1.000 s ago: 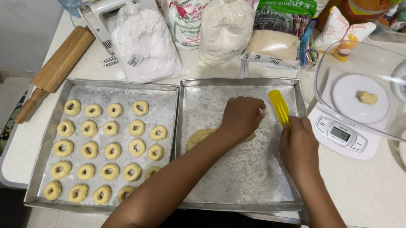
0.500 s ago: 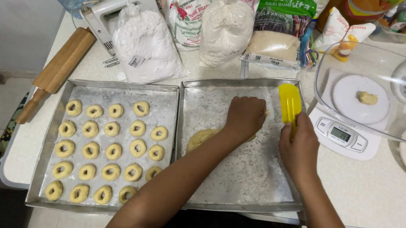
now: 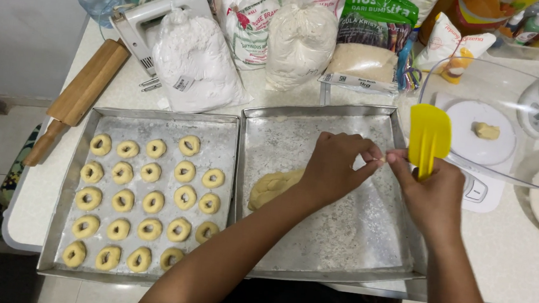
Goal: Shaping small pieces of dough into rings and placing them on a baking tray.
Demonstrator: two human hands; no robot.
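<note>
**Two hands meeting over the floured tray, dough lump just behind the left wrist**

Left hand (image 3: 335, 166) curled narrow above the right-hand tray (image 3: 323, 120), thumb and forefinger pinched toward the right hand (image 3: 429, 193); between the two sets of fingertips a very small pale bit (image 3: 382, 159), too small to name with certainty, perhaps a crumb of dough. Right hand closed around the handle of a yellow spatula (image 3: 430, 135), blade standing upright above the knuckles, while its free fingertips reach left to meet the other hand.

Dough lump (image 3: 275, 187) resting on the floured bottom of the same tray, down and to the left of the left hand, partly hidden under the left forearm. Long axis slanted, from lower left up toward the wrist. Left hand clearly nearer to it; right hand well apart, on the far side.

Further out: on the left, a second tray (image 3: 72, 174) with rows of ring-shaped dough pieces (image 3: 150, 203), the two trays touching edge to edge. Beyond the trays, a wooden rolling pin (image 3: 85, 92), bags of flour and sugar (image 3: 193, 62), a hand mixer (image 3: 142, 16). On the right, a clear bowl (image 3: 480, 85) over a kitchen scale (image 3: 476, 132), with one small piece of dough (image 3: 486, 131) on its plate.
</note>
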